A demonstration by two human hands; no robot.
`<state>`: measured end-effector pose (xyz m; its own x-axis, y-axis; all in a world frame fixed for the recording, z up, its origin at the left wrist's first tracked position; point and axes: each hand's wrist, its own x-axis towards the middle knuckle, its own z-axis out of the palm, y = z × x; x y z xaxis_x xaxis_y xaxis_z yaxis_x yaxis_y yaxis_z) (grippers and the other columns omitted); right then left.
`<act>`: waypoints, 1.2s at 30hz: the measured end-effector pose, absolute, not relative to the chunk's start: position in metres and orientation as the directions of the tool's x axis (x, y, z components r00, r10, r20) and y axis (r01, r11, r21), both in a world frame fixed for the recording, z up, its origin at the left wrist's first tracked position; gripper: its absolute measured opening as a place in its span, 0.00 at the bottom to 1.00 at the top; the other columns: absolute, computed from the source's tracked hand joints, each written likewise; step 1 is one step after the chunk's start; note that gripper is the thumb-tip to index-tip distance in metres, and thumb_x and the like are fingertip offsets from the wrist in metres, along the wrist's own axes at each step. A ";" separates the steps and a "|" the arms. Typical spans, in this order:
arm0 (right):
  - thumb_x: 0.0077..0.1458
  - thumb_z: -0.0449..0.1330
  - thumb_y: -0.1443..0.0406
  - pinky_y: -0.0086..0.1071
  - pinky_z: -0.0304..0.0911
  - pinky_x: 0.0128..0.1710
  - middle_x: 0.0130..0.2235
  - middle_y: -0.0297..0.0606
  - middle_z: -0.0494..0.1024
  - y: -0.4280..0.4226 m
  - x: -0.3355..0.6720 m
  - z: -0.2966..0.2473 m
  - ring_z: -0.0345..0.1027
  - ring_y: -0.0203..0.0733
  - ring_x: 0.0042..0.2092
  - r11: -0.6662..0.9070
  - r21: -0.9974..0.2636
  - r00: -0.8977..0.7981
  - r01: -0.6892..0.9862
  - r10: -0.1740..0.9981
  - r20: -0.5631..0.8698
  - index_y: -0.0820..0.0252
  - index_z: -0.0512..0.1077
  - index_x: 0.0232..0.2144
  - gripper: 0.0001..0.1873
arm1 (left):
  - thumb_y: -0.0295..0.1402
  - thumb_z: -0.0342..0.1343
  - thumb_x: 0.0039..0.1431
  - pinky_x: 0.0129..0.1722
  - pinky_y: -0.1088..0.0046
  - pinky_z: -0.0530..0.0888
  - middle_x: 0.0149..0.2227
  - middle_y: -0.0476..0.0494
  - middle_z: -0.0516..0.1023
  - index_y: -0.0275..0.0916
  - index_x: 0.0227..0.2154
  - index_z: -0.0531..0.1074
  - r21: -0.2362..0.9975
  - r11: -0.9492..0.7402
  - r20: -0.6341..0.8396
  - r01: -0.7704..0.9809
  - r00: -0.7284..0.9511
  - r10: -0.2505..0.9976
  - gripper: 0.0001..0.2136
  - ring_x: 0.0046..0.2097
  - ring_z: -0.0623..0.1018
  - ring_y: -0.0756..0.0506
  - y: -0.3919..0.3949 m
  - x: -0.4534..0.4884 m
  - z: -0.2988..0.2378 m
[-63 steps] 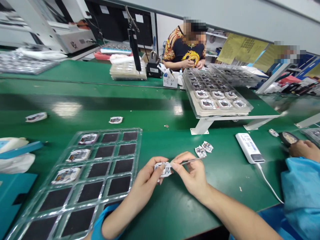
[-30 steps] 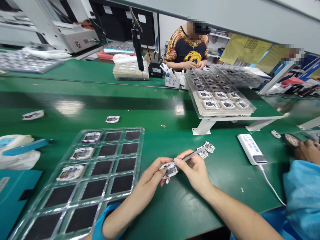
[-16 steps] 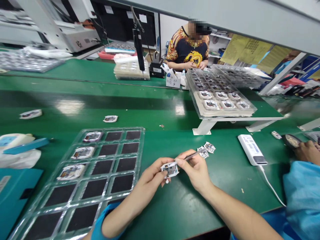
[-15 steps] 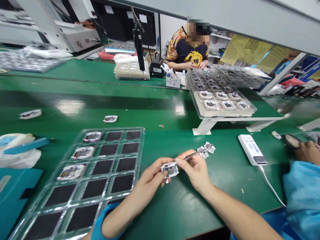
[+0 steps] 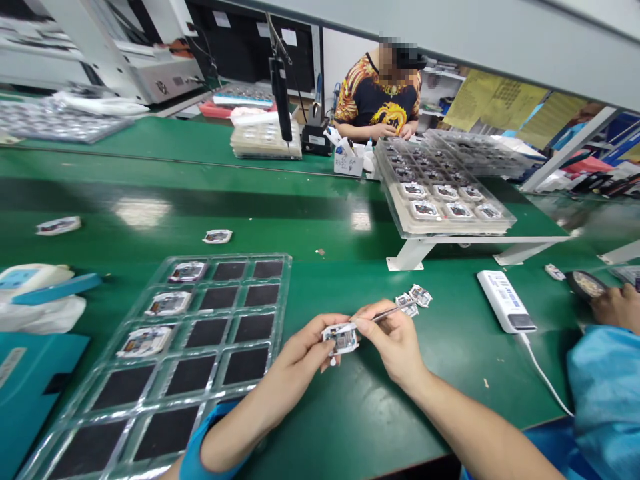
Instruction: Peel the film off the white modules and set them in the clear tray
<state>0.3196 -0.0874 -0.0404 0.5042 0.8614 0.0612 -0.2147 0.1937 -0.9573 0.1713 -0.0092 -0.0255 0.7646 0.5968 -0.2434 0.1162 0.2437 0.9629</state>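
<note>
My left hand [image 5: 300, 357] pinches a small white module with a circuit board [image 5: 341, 337] just above the green table. My right hand [image 5: 395, 343] grips thin metal tweezers [image 5: 393, 311], their tip resting at the module's right edge. Two more small modules [image 5: 414, 299] lie on the table just beyond my right hand. To the left sits a clear compartment tray [image 5: 165, 363]; three of its left-column cells hold modules [image 5: 169, 303], the other cells show black bottoms.
A white power bank [image 5: 506, 309] with a cable lies at the right. A raised rack carries stacked trays of modules [image 5: 440, 200]. Loose modules [image 5: 217, 236] lie on the belt. A co-worker's hand [image 5: 613, 307] and blue sleeve are at far right; another person sits across the table.
My hands and the module shifted slightly right within the picture as the view drifted. The module tilted a little between my fingers; the tweezers stay at its edge.
</note>
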 end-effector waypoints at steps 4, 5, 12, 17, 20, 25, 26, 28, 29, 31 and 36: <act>0.49 0.71 0.59 0.31 0.70 0.30 0.29 0.34 0.82 -0.087 0.319 -0.043 0.73 0.38 0.29 0.223 -0.950 0.507 -0.220 0.858 0.084 0.57 0.75 0.27 0.10 | 0.38 0.53 0.60 0.29 0.73 0.65 0.32 0.49 0.73 0.39 0.44 0.72 0.960 0.252 -0.255 0.122 0.753 0.606 0.13 0.30 0.69 0.48 -0.010 0.171 -0.024; 0.49 0.71 0.60 0.30 0.70 0.30 0.29 0.34 0.82 -0.087 0.318 -0.043 0.73 0.38 0.29 0.233 -0.947 0.504 -0.223 0.859 0.092 0.57 0.75 0.27 0.10 | 0.39 0.53 0.60 0.29 0.73 0.65 0.31 0.49 0.73 0.39 0.44 0.72 0.960 0.250 -0.255 0.124 0.756 0.603 0.13 0.30 0.69 0.48 -0.010 0.171 -0.024; 0.51 0.71 0.61 0.31 0.71 0.31 0.30 0.35 0.82 -0.088 0.320 -0.042 0.75 0.38 0.31 0.251 -0.944 0.457 -0.213 0.880 0.131 0.57 0.75 0.28 0.09 | 0.38 0.53 0.60 0.30 0.72 0.64 0.27 0.51 0.71 0.39 0.45 0.72 0.971 0.196 -0.227 0.137 0.787 0.574 0.13 0.29 0.67 0.48 -0.006 0.169 -0.024; 0.52 0.70 0.61 0.31 0.70 0.32 0.30 0.35 0.82 -0.088 0.321 -0.041 0.74 0.38 0.31 0.244 -0.951 0.459 -0.192 0.878 0.133 0.57 0.75 0.28 0.09 | 0.38 0.54 0.59 0.30 0.72 0.64 0.27 0.52 0.71 0.40 0.46 0.71 0.978 0.172 -0.197 0.119 0.805 0.560 0.14 0.29 0.67 0.48 -0.005 0.168 -0.024; 0.52 0.70 0.63 0.29 0.70 0.31 0.30 0.34 0.82 -0.088 0.321 -0.042 0.74 0.37 0.30 0.260 -0.942 0.459 -0.211 0.877 0.140 0.57 0.75 0.28 0.07 | 0.39 0.55 0.59 0.29 0.73 0.64 0.26 0.52 0.71 0.40 0.44 0.72 0.974 0.191 -0.214 0.126 0.794 0.570 0.13 0.29 0.67 0.48 -0.005 0.169 -0.025; 0.52 0.70 0.62 0.30 0.70 0.30 0.30 0.34 0.82 -0.088 0.318 -0.043 0.74 0.37 0.29 0.256 -0.943 0.469 -0.213 0.873 0.131 0.57 0.75 0.28 0.08 | 0.41 0.57 0.58 0.27 0.74 0.64 0.27 0.51 0.73 0.40 0.39 0.74 0.953 0.277 -0.266 0.120 0.766 0.585 0.11 0.28 0.68 0.48 -0.007 0.171 -0.027; 0.52 0.70 0.62 0.30 0.70 0.30 0.30 0.34 0.82 -0.088 0.318 -0.044 0.74 0.37 0.29 0.254 -0.944 0.472 -0.211 0.872 0.129 0.57 0.75 0.28 0.08 | 0.41 0.58 0.57 0.27 0.74 0.64 0.27 0.51 0.73 0.40 0.39 0.74 0.948 0.296 -0.276 0.115 0.760 0.589 0.12 0.28 0.68 0.49 -0.007 0.171 -0.028; 0.52 0.70 0.62 0.29 0.70 0.29 0.30 0.34 0.82 -0.088 0.318 -0.044 0.73 0.36 0.28 0.252 -0.945 0.475 -0.208 0.871 0.127 0.57 0.76 0.29 0.07 | 0.42 0.59 0.57 0.26 0.74 0.63 0.26 0.50 0.73 0.38 0.40 0.75 0.934 0.342 -0.300 0.102 0.743 0.599 0.13 0.27 0.68 0.49 -0.008 0.172 -0.028; 0.52 0.70 0.62 0.28 0.70 0.29 0.30 0.34 0.82 -0.088 0.318 -0.044 0.74 0.36 0.28 0.254 -0.944 0.478 -0.208 0.869 0.129 0.57 0.77 0.29 0.07 | 0.42 0.59 0.56 0.26 0.74 0.63 0.26 0.50 0.73 0.37 0.40 0.75 0.923 0.374 -0.316 0.089 0.729 0.606 0.14 0.27 0.68 0.49 -0.008 0.172 -0.028; 0.52 0.70 0.62 0.28 0.72 0.32 0.32 0.34 0.83 -0.089 0.318 -0.044 0.75 0.36 0.31 0.273 -0.940 0.497 -0.204 0.857 0.140 0.56 0.78 0.31 0.06 | 0.42 0.61 0.55 0.26 0.74 0.64 0.27 0.48 0.74 0.35 0.41 0.76 0.891 0.451 -0.355 0.052 0.698 0.622 0.17 0.27 0.69 0.49 -0.008 0.173 -0.027; 0.52 0.71 0.63 0.29 0.73 0.39 0.34 0.33 0.84 -0.089 0.318 -0.044 0.78 0.37 0.36 0.341 -0.923 0.549 -0.180 0.813 0.193 0.54 0.78 0.32 0.05 | 0.44 0.62 0.53 0.24 0.73 0.66 0.30 0.46 0.75 0.34 0.38 0.77 0.856 0.516 -0.357 -0.033 0.684 0.637 0.17 0.28 0.72 0.48 -0.007 0.175 -0.020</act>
<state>0.3178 -0.0889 -0.0435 0.5495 0.8129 0.1931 -0.1798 0.3407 -0.9228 0.1747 -0.0073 -0.0196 0.6835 0.6366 -0.3570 -0.0330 0.5156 0.8562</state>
